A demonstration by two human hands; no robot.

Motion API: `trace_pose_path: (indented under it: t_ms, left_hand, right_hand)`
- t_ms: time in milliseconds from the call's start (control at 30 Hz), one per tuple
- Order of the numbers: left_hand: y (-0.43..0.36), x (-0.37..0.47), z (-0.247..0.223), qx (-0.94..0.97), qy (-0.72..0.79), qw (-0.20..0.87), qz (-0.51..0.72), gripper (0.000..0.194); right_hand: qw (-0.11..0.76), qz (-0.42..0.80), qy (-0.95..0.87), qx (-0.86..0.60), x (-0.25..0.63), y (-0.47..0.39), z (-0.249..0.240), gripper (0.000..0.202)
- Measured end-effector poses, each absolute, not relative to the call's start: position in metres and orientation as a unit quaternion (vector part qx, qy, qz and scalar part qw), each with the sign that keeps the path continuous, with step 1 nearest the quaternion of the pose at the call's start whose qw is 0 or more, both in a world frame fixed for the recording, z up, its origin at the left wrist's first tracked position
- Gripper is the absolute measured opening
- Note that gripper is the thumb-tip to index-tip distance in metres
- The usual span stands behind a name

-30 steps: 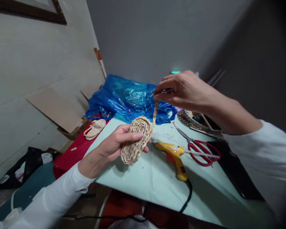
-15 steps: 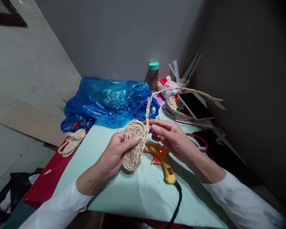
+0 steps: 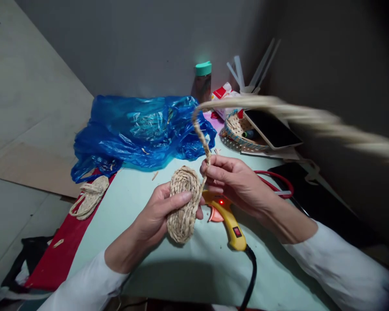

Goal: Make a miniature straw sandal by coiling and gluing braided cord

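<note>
My left hand (image 3: 162, 207) grips a flat oval coil of braided straw (image 3: 183, 222), thumb on its face and fingers behind. Between thumb and fingertips, my right hand (image 3: 230, 179) pinches the loose straw braid (image 3: 199, 129) close to the coil's right edge. From there the braid rises, bends over and runs off to the right, blurred by motion. Below and behind the hands, a yellow glue gun (image 3: 228, 220) lies on the table with a red light lit; its front end is hidden behind my left hand and the coil.
A blue plastic bag (image 3: 132, 129) lies at the back left. Another braid bundle (image 3: 92, 196) rests on red cloth at the left edge. At the back right are a green-lidded bottle (image 3: 203, 82), a woven basket (image 3: 235, 129), a tablet (image 3: 272, 127) and glue sticks (image 3: 239, 71).
My right fingers have closed on the braid and pulled it slightly away from the coil. The braid's free end has swung right and toward me. The view has shifted slightly.
</note>
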State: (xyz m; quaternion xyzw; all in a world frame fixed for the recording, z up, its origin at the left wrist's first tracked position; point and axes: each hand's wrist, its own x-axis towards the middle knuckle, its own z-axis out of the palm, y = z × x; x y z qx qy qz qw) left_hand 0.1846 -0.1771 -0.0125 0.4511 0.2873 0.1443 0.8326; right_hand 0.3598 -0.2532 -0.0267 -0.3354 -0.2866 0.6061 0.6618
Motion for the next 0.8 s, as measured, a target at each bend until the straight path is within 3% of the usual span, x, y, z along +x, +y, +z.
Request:
trace_pose_path:
  t_ms: [300, 600, 800]
  left_hand:
    - [-0.177, 0.186, -0.018, 0.446, 0.271, 0.843, 0.131, 0.015]
    - [-0.178, 0.186, -0.016, 0.403, 0.273, 0.859, 0.157, 0.028]
    - [-0.179, 0.187, -0.016, 0.430, 0.284, 0.844, 0.147, 0.027]
  right_hand:
    - [0.654, 0.617, -0.261, -0.351, 0.357, -0.249, -0.033, 0.032]
    - [0.678, 0.575, -0.272, -0.368, 0.349, -0.250, -0.020, 0.037]
    - [0.685, 0.567, -0.277, -0.363, 0.349, -0.251, -0.021, 0.036]
